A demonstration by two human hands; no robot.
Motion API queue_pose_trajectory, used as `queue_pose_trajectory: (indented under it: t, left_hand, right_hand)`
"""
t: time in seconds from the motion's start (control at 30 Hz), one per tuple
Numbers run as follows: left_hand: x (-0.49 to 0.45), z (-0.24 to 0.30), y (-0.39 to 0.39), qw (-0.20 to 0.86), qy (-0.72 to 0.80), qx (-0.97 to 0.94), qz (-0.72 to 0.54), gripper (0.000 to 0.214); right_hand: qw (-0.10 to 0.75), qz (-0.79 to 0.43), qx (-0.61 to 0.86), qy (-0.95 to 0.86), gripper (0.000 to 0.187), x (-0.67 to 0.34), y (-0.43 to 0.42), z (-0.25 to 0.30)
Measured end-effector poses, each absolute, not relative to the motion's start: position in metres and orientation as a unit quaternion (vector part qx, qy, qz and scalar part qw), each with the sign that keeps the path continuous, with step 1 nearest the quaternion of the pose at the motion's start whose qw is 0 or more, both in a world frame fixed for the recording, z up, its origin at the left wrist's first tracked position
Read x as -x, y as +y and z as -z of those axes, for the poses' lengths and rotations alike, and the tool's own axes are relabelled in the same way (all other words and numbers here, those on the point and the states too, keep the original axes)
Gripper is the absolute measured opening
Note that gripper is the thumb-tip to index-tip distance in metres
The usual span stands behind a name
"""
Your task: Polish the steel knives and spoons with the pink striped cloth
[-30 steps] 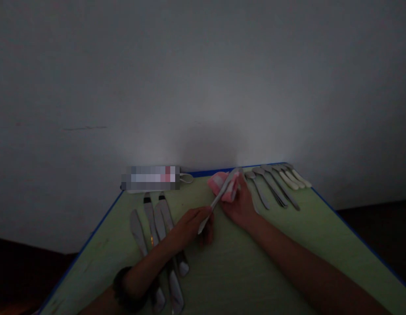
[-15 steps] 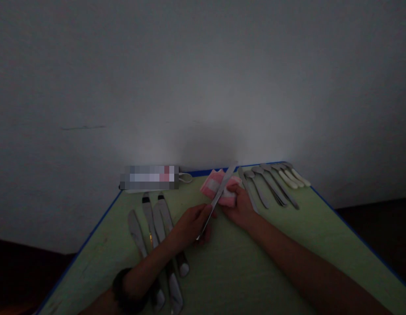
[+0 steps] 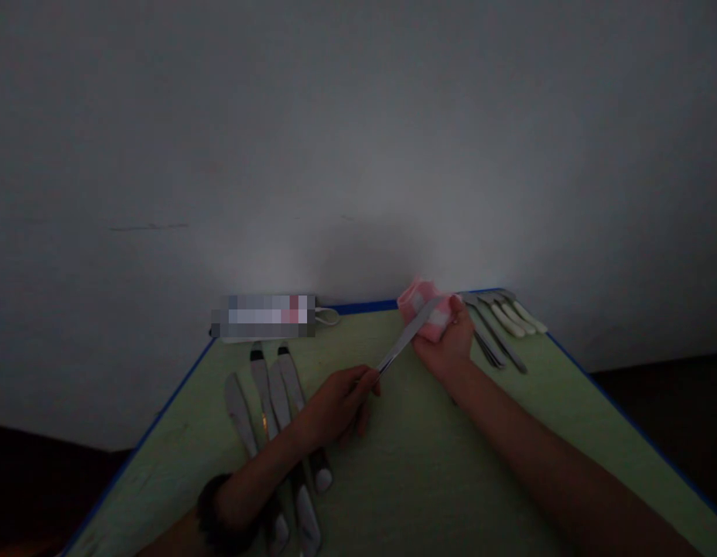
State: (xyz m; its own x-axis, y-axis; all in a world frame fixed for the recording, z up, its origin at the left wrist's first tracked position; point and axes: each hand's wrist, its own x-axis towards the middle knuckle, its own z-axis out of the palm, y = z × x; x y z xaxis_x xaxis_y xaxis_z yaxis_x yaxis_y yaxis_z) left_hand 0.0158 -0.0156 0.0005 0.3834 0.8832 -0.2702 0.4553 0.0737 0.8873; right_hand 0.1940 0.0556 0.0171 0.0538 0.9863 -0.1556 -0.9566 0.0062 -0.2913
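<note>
A silver table knife (image 3: 405, 340) slants up to the right above the table, its handle end pinched in my left hand (image 3: 340, 398). My right hand (image 3: 451, 340) grips a folded pink-and-white cloth (image 3: 417, 298), which lies against the far end of the blade. Under my left forearm, several knives (image 3: 281, 394) with dark and silver handles rest on the table; parts of them are hidden by the arm. A dark band circles my left wrist.
The green table (image 3: 381, 487) has a blue edge and meets a grey wall (image 3: 358, 155). Beyond my right hand lie several metal utensils (image 3: 497, 340) and some with white handles (image 3: 512, 319). A blurred-out box (image 3: 265, 317) with a loop stands at the back left.
My right hand and the cloth have moved right and away, toward the blade's tip. The knife has tilted further right, and my left hand now holds it nearer its end.
</note>
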Motion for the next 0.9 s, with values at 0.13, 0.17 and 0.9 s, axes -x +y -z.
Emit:
queue_pose_trajectory:
  t: [0.13, 0.17, 0.9]
  left_hand:
    - [-0.016, 0.001, -0.016, 0.497, 0.531, -0.648, -0.227, 0.039]
    - [-0.016, 0.001, -0.016, 0.491, 0.532, -0.649, -0.234, 0.04]
    - [0.0, 0.002, -0.009, 0.662, 0.421, -0.564, -0.259, 0.035]
  right_hand:
    - [0.698, -0.689, 0.184, -0.062, 0.023, -0.176, 0.047, -0.014]
    - [0.693, -0.689, 0.198, -0.072, 0.022, -0.17, 0.045, -0.013]
    - [0.597, -0.776, 0.202, -0.033, 0.022, -0.152, 0.028, 0.013]
